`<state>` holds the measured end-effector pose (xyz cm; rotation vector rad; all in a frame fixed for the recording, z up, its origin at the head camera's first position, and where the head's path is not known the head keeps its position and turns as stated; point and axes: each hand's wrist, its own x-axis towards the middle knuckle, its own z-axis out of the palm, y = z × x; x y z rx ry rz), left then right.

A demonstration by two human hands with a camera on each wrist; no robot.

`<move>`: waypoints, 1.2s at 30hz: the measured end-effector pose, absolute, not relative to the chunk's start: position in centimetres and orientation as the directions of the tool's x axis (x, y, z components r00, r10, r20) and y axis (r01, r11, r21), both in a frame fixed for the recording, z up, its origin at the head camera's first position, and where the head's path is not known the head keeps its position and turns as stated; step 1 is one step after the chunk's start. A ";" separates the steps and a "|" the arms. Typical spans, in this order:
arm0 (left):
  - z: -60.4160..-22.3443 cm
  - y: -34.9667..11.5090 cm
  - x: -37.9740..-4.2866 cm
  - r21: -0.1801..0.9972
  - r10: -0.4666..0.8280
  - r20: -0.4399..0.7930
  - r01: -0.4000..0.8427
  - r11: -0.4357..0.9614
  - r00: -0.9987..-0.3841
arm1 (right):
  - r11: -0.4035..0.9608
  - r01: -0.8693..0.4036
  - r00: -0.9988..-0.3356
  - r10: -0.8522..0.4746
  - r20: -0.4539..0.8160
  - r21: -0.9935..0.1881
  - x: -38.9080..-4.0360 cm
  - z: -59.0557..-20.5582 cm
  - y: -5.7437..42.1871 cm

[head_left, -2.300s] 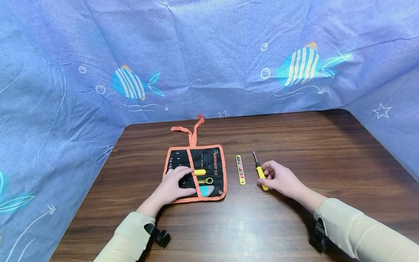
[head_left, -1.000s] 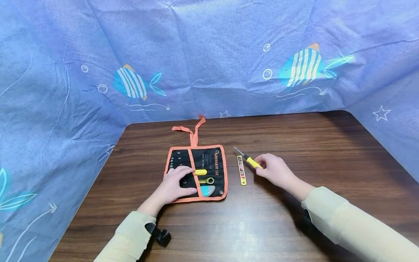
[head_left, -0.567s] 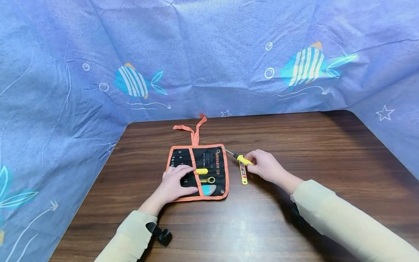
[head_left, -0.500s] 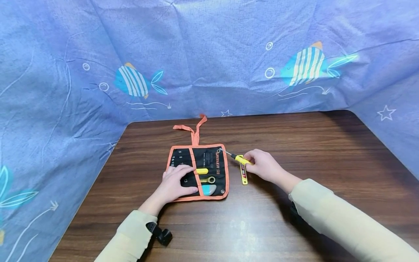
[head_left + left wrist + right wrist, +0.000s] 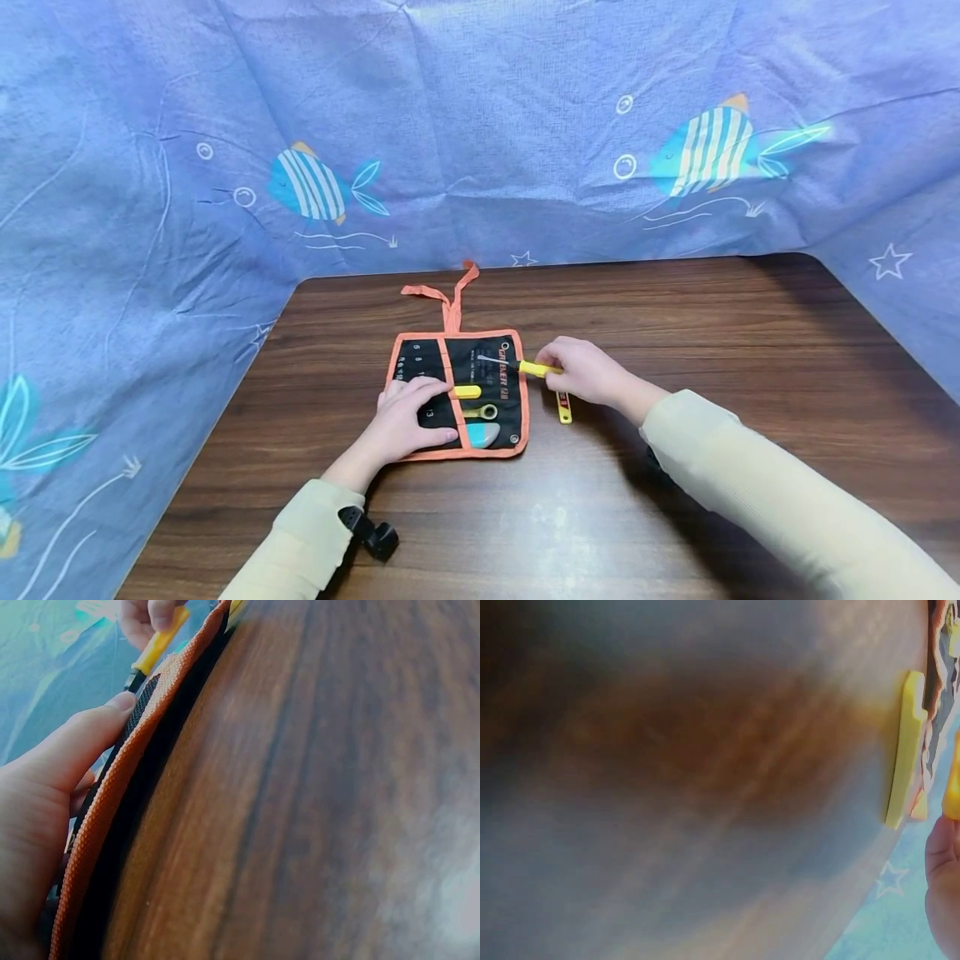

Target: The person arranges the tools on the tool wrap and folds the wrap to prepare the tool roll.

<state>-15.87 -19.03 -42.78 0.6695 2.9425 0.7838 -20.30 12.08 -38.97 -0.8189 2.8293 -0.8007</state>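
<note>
My right hand (image 5: 588, 371) pinches a screwdriver (image 5: 534, 369) by its yellow handle. The metal shaft points left and lies over the right half of a black tool pouch (image 5: 523, 408) with orange edging. My left hand (image 5: 405, 421) rests on the pouch's left part, fingers spread; in the left wrist view, its thumb (image 5: 90, 739) lies along the edge. Out of the pouch's pockets stick a yellow tool end (image 5: 468, 392), a ratchet wrench (image 5: 489, 412) and a teal-and-grey rounded tool (image 5: 483, 434). A flat yellow case (image 5: 565, 408) lies beneath my right hand, partly hidden.
Orange ties (image 5: 453, 308) stretch from the pouch's far edge. The brown wooden table (image 5: 675, 317) is bordered at the back and sides by a blue fish-print cloth (image 5: 510, 125).
My right hand has moved left with the screwdriver, turning its shaft from pointing away to pointing left, over the pouch. The left hand has stayed on the pouch.
</note>
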 end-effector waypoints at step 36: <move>-43.0 -19.2 -16.0 0.496 0.426 0.087 0.410 0.766 -0.901 | 0.649 -0.620 -0.715 -0.698 -0.023 -0.441 -22.9 -39.4 6.2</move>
